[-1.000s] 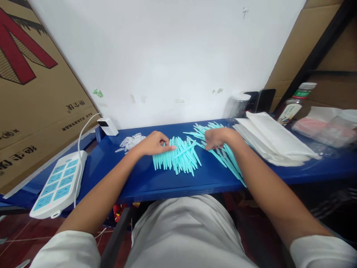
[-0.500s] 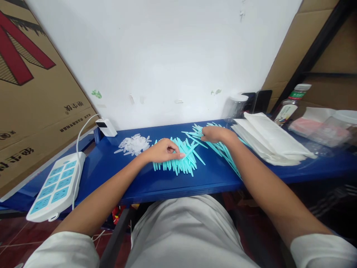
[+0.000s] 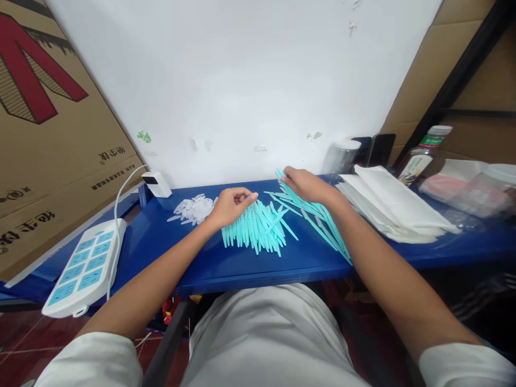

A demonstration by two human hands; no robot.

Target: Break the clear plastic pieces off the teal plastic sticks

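Observation:
My left hand [image 3: 234, 207] is over the back left part of a pile of short, tapered turquoise plastic sticks [image 3: 258, 231]. Thumb and forefinger are pinched together; whatever lies between them, if anything, is too small to make out. At the right, my right hand [image 3: 304, 185] is closed on a slim turquoise stick [image 3: 279, 174], whose tip shows beyond the fingers. Below that hand a second heap of longer turquoise sticks [image 3: 328, 228] spreads toward the table's front edge. Small translucent white plastic pieces [image 3: 193, 209] lie heaped left of my left hand.
Everything lies on a blue table [image 3: 242, 269] against a white wall. A power strip [image 3: 84, 269] and a small white device [image 3: 157, 184] are at the left. White paper sheets [image 3: 399, 204], a clear jar [image 3: 342, 157] and a bottle [image 3: 423, 153] stand or lie at the right.
My left hand has lifted off the middle of the short-stick pile and moved back and left. My right hand has shifted slightly up and left, with a stick's tip now showing.

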